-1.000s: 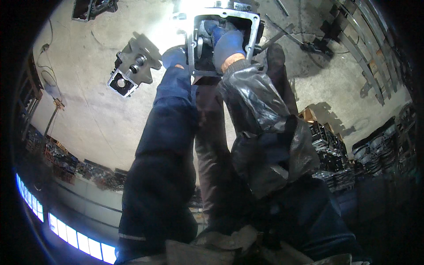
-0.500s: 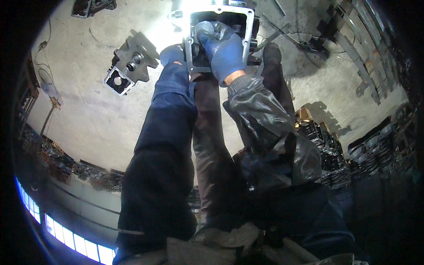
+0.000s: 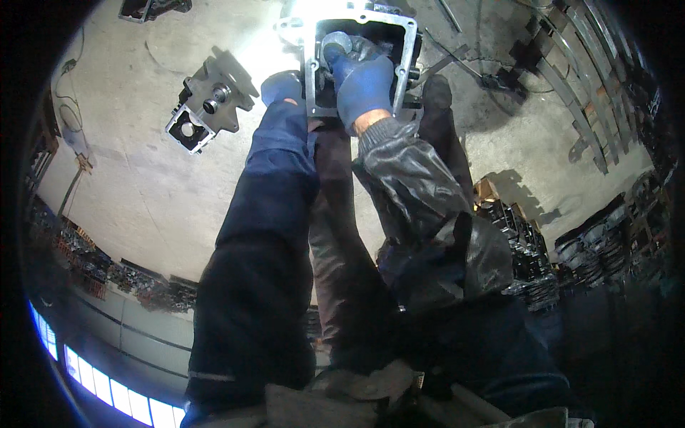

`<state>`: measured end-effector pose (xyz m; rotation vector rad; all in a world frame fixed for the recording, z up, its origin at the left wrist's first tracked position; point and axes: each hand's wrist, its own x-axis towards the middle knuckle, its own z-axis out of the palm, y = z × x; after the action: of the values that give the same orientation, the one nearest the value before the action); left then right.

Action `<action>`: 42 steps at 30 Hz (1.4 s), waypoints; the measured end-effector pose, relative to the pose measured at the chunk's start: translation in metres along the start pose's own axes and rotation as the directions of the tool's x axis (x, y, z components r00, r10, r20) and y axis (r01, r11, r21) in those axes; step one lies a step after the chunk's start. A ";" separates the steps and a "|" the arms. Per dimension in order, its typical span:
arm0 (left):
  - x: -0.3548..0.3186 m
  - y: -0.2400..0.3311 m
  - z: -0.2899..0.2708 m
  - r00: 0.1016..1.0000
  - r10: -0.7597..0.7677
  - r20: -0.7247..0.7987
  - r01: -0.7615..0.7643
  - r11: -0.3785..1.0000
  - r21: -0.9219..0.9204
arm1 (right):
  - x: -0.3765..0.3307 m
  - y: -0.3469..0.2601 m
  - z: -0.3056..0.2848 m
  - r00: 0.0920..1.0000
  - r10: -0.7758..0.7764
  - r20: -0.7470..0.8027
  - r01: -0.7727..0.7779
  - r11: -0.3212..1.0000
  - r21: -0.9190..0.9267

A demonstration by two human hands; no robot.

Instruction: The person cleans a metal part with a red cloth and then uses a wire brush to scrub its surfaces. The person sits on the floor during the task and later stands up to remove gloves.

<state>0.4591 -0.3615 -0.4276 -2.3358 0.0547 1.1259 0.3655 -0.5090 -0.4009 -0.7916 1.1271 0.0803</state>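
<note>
Inside the open metal housing [image 3: 360,18], the right hand [image 3: 364,82] grips a round part [image 3: 335,46].

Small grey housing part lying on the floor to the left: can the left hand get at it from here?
Probably yes: the left hand rests at the open metal casing, and only bare concrete floor lies between it and the small grey housing.

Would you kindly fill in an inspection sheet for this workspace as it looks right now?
Surface: grey concrete floor, stained.
Job's things: open metal housing, brightly lit, on the floor.
Clutter: smaller metal casting to the left; metal strips at right; dark stacked parts.
Hands: right hand, blue-gloved, reaches inside the housing; left hand, gloved, at its left edge.
Cables: thin wire at far left.
Surroundings: windows lower left.
</note>
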 end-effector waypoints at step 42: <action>0.032 0.011 0.000 0.993 0.113 0.041 -0.119 0.972 0.205 | 0.077 0.015 -0.004 0.948 -0.135 0.290 0.317 0.506 -0.802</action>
<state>0.4771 -0.3652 -0.4558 -2.1537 0.2877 1.1518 0.3906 -0.5254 -0.4734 -1.7784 0.7343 0.5097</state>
